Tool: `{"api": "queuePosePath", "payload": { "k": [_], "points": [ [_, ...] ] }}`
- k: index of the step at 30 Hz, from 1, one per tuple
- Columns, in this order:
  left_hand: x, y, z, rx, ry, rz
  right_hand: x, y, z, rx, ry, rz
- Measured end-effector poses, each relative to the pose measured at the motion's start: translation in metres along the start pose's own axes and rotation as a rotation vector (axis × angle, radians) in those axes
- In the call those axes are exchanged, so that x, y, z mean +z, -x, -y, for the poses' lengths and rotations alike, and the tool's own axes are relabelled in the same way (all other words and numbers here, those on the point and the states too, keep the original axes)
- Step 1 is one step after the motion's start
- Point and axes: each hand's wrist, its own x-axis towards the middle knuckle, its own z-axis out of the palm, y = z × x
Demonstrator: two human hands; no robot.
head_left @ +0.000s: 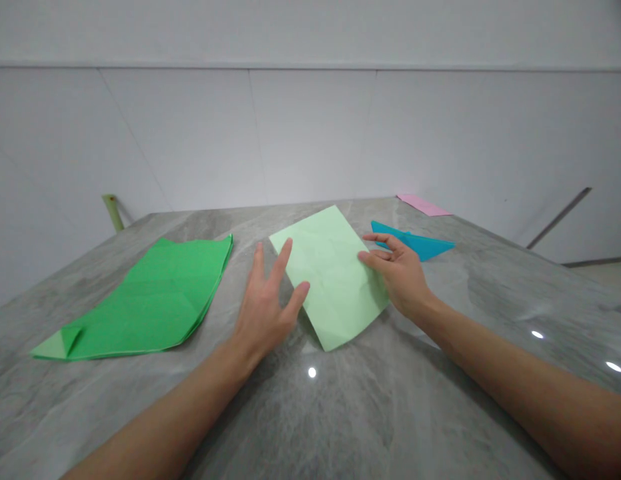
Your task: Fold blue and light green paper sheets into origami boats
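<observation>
bare left forearm (160,420) and bare right forearm (520,380) are stretching in from the lower corners of the view, angling toward each other over a polished grey marble worktop (340,413). between them, a pale green creased paper sheet (330,280) is lying skewed on the stone with faint fold lines showing, and both hands are working at its long edges. the left hand (263,317) is spreading wide, palm down, with its left thumb (301,295) reaching onto the sheet while the other fingers fan out beside the paper. the right hand (397,280) is staying looser, fingers slightly curled, with its right thumb (370,260) lying on the opposite edge. neither hand is pinching the paper, and how hard they are pressing cannot be told. a larger green folded paper sheet (150,300) is lying to the left, a turquoise triangular paper fold (420,243) is sitting just past the right hand, and a pink paper sheet (423,205) is lying at the far edge.
</observation>
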Motion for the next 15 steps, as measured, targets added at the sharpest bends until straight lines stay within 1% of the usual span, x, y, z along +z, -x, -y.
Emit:
{"api": "queuePosePath", "payload": {
  "k": [1,3,5,6,8,11,13,15],
  "points": [
    [0.0009,0.0004,-0.0007,-0.057,0.115,-0.011,0.0002,-0.0005,-0.0021,-0.037,-0.025,-0.041],
    [0.0036,0.0016,-0.0014,-0.178,0.402,0.023,0.0021,0.0003,-0.0055,-0.083,-0.060,-0.084],
    [0.0059,0.0023,-0.0013,-0.274,0.641,0.078,0.0051,0.0029,-0.0072,-0.097,-0.065,-0.059],
    [0.0064,0.0021,-0.0012,-0.310,0.716,0.089,0.0065,0.0043,-0.0073,-0.106,-0.053,-0.039],
    [0.0064,0.0007,-0.0015,-0.366,0.823,0.081,0.0083,0.0065,-0.0070,-0.142,-0.013,-0.030],
    [0.0057,-0.0019,-0.0030,-0.439,0.987,0.086,0.0084,0.0067,-0.0067,-0.192,-0.008,-0.083],
    [0.0064,-0.0024,-0.0037,-0.450,1.039,0.128,0.0078,0.0061,-0.0073,-0.187,-0.055,-0.076],
    [0.0078,-0.0021,-0.0031,-0.423,1.027,0.144,0.0076,0.0060,-0.0081,-0.182,-0.099,-0.048]
  ]
}}
